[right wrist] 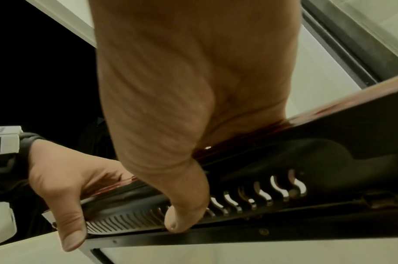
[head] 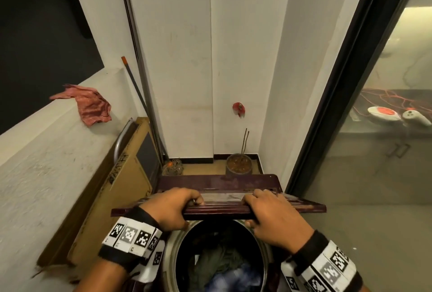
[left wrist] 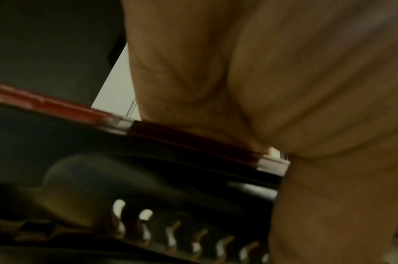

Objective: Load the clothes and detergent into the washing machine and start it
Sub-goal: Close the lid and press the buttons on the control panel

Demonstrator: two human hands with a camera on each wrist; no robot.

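Note:
The washing machine's dark maroon lid (head: 222,208) is partly raised and folded over the open drum (head: 174,247). My left hand (head: 187,212) grips the lid's front edge on the left, fingers over the top and thumb underneath. My right hand (head: 256,212) grips the same edge on the right in the same way. Clothes (head: 224,268), greenish and blue, lie inside the drum. In the right wrist view my right hand (right wrist: 182,196) and left hand (right wrist: 65,187) both clasp the lid's slotted underside (right wrist: 306,160). The left wrist view shows my palm (left wrist: 261,89) on the lid edge (left wrist: 193,141). No detergent is in view.
A pink cloth (head: 91,104) hangs on the white ledge at left. Flattened cardboard (head: 112,198) and long poles (head: 145,104) lean in the left corner. A pot (head: 239,163) stands behind the machine, below a red tap (head: 238,108). A glass door (head: 374,140) lines the right side.

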